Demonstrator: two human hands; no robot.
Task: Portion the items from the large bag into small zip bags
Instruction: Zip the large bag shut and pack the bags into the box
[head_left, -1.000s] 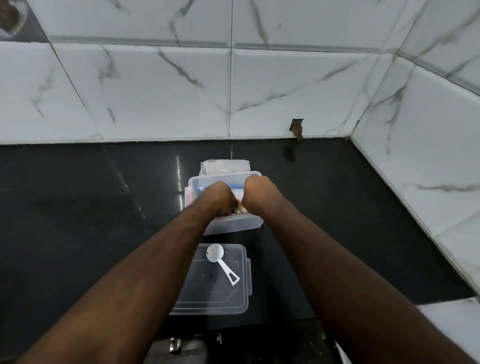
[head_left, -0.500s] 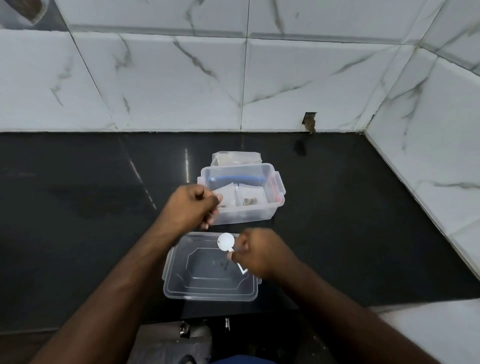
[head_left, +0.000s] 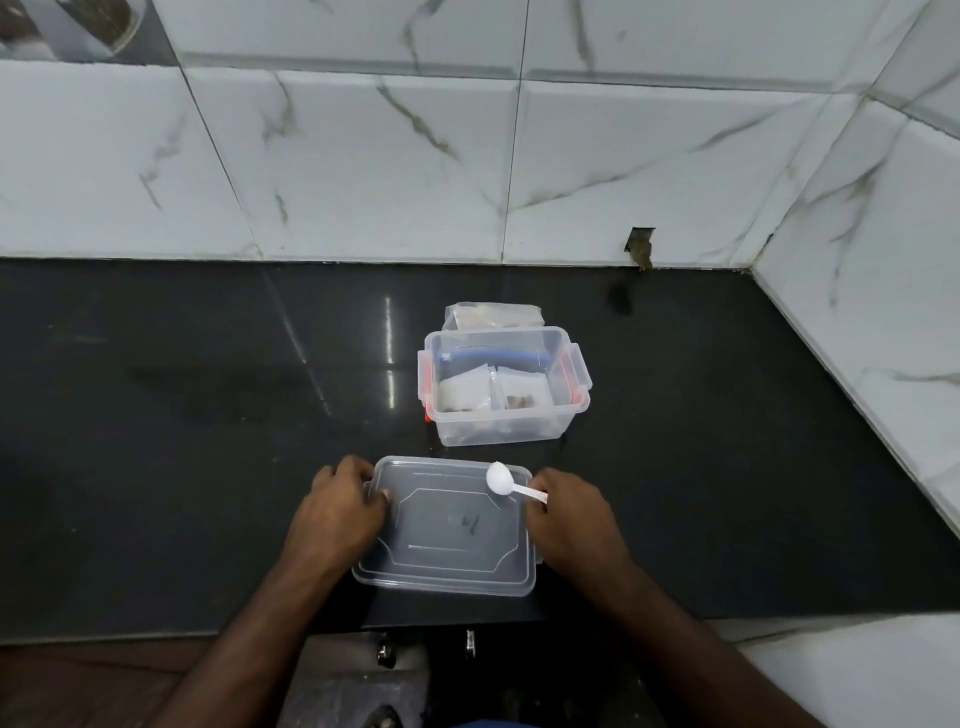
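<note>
Small zip bags (head_left: 493, 392) sit filled in the tub (head_left: 571, 415); my left hand (head_left: 337, 512) grips the lid (head_left: 447, 566), my right hand (head_left: 571, 512) clamps lid and scoop (head_left: 500, 477); closing remains, I judge.

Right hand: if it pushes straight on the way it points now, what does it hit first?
Likely the clear container. The right hand, holding the white scoop at the lid edge, points away and slightly left; depth is uncertain.

Glossy black countertop (head_left: 208, 415); clear plastic lid (head_left: 452, 530); white plastic scoop (head_left: 506, 480).
</note>
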